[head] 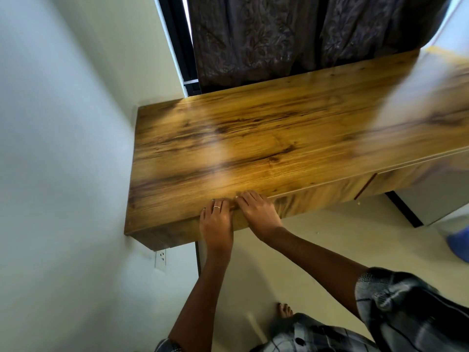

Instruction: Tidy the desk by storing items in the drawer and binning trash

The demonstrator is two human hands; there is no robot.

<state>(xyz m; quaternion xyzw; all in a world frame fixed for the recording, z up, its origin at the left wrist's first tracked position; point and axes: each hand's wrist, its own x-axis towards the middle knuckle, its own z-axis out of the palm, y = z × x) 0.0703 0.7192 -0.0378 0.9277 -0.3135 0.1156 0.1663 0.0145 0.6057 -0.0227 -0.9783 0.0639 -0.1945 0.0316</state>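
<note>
A wooden desk (253, 138) with a bare top stands against the left wall. The front (317, 196) of a shut drawer runs under its near edge. My left hand (217, 219) rests on that near edge with the fingers laid flat on the top; a ring shows on one finger. My right hand (258, 209) lies beside it, touching it, fingers also flat over the edge. Neither hand holds anything. No loose items show on the desk.
A dark patterned curtain (291, 34) hangs behind the desk. A wall socket (160, 257) sits below the desk's left end. A blue object (459, 245) shows at the right edge on the floor. My bare foot (285, 311) stands on the pale floor.
</note>
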